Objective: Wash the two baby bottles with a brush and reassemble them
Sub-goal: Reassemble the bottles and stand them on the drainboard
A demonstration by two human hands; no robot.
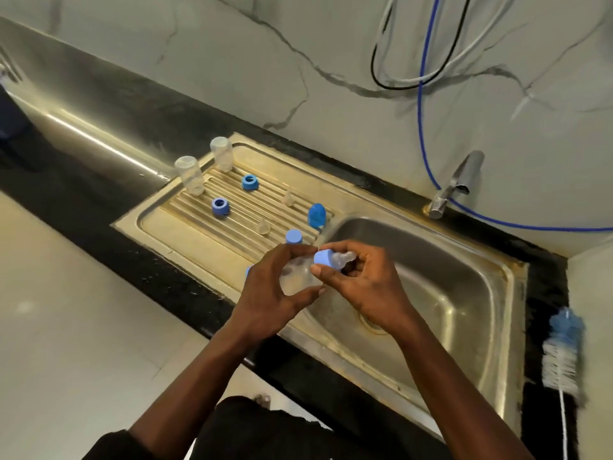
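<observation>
My left hand [272, 290] grips a clear baby bottle [297, 277] lying sideways over the sink's left edge. My right hand [358, 283] pinches the blue collar [324, 259] with its clear teat [345, 258] at the bottle's neck. Two clear bottle bodies [190, 175] [222, 153] stand upside down at the drainboard's far left. On the ribs lie two blue collars [220, 206] [249, 182], two clear teats [288, 198] [262, 226] and two blue caps [316, 216] [294, 236]. The bottle brush [562, 353] rests on the counter at the right.
The steel sink basin [464, 293] sits below my hands, with the drainboard [185, 234] to its left. A tap [454, 184] stands behind the basin, and a blue hose [421, 127] and cables hang on the marble wall. Black counter [544, 277] surrounds the sink.
</observation>
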